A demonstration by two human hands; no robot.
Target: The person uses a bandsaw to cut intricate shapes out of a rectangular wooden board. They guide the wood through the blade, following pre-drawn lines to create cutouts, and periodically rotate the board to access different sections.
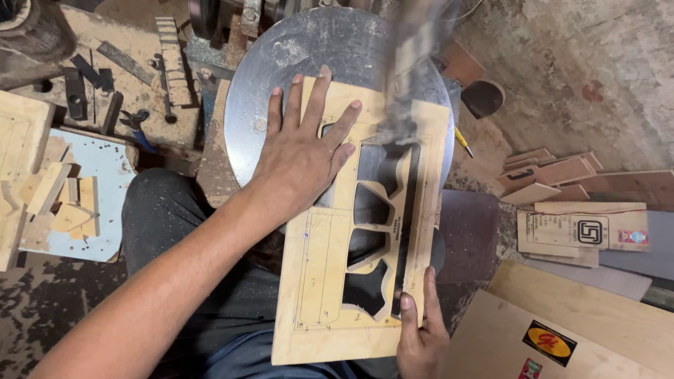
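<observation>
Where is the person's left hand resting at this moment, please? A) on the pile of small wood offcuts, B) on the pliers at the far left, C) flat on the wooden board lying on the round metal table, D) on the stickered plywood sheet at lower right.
C: the left hand lies spread flat on the wooden board over the round metal table.

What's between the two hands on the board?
Head view: between the left hand and right hand lies the plywood board itself, with its row of cut-out openings. Nothing else.
</observation>
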